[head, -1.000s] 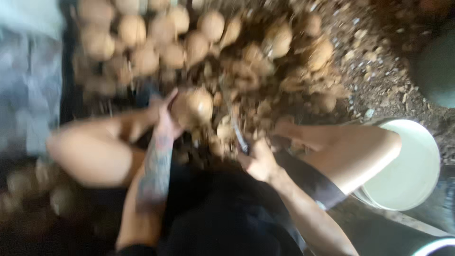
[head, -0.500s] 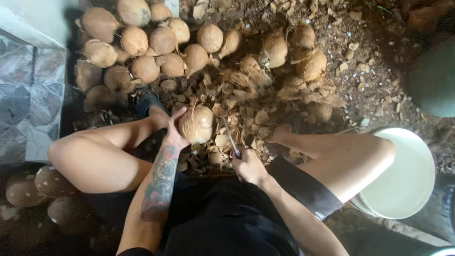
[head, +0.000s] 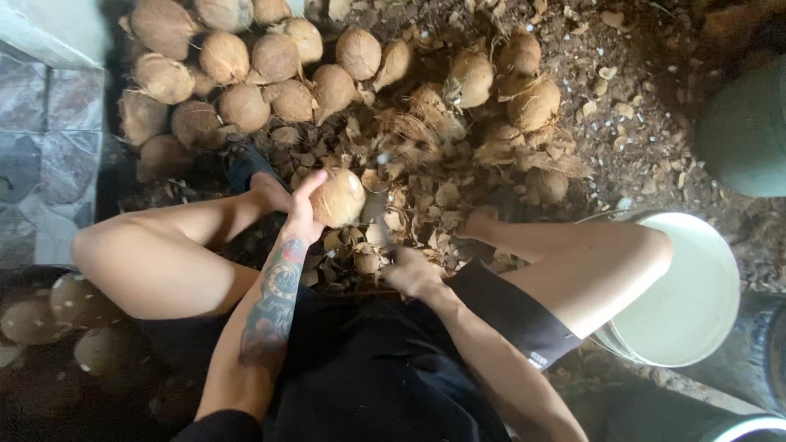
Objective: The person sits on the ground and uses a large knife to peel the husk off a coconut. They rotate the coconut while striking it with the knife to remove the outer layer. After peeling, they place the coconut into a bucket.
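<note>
Left hand (head: pixel 304 214) wraps its fingers round a husked coconut (head: pixel 340 199) held above the husk scraps (head: pixel 426 192) between the knees, right hand (head: pixel 409 272) closed on a blade (head: pixel 378 214) beside it, coconut pile (head: pixel 246 74) beyond, white bucket (head: pixel 688 303) at right.

Soft daylight falls evenly from above; the lower left corner sinks into deep shadow. The white bucket (head: pixel 696 295) glares mildly, and focus stays fairly sharp with slight motion blur.
</note>
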